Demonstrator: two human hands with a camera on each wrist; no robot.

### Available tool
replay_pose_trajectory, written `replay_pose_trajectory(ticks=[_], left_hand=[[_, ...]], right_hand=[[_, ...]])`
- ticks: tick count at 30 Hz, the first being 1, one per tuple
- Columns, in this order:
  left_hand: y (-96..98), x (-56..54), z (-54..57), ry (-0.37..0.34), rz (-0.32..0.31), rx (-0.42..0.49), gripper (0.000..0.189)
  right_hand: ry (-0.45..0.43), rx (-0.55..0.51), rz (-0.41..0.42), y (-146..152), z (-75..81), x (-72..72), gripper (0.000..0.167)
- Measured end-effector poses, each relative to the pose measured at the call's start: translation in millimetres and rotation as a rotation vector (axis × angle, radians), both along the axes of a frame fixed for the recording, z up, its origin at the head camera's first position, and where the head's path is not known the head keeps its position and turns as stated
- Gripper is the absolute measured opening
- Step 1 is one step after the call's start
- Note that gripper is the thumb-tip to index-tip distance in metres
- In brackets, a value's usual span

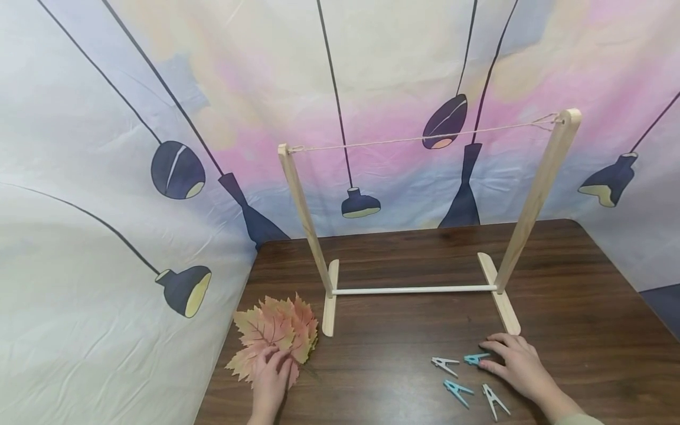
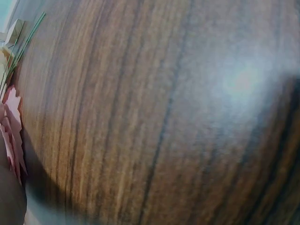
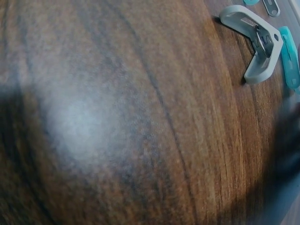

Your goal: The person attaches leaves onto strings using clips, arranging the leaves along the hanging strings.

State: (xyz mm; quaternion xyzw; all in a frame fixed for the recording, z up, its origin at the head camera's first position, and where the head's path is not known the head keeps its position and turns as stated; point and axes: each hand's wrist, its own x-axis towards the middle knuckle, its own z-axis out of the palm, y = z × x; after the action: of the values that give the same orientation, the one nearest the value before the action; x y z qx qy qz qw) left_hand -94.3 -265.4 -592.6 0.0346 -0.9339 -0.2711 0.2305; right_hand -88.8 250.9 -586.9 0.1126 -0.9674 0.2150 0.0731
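Note:
A bunch of artificial maple leaves [image 1: 271, 321], orange-pink and yellow, lies at the table's left side. My left hand [image 1: 270, 378] is over its near part with curled fingers, gripping leaves; the fingertips' exact hold is partly hidden. Pink leaf edges [image 2: 15, 126] and thin green stems [image 2: 28, 44] show in the left wrist view. At the right, my right hand [image 1: 512, 363] has thumb and index finger on either side of a blue clothespin [image 1: 471, 358], pinching its end. Around it lie a second blue clothespin [image 1: 458, 392], a grey one [image 1: 445, 365] and another pale one [image 1: 495, 401].
A wooden stand [image 1: 533, 206] rises at the back of the table, with a string [image 1: 414, 140] tied between its two posts and a white rod [image 1: 414, 290] low across its base. Printed cloth [image 1: 239, 88] hangs behind the brown wooden table [image 1: 393, 348].

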Motion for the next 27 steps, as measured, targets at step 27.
replay_pose_trajectory(ticks=[27], left_hand=[[0.7, -16.8, 34.5, 0.092, 0.087, 0.243, 0.007]], right_hand=[[-0.009, -0.019, -0.007, 0.9, 1.9, 2.7, 0.031]])
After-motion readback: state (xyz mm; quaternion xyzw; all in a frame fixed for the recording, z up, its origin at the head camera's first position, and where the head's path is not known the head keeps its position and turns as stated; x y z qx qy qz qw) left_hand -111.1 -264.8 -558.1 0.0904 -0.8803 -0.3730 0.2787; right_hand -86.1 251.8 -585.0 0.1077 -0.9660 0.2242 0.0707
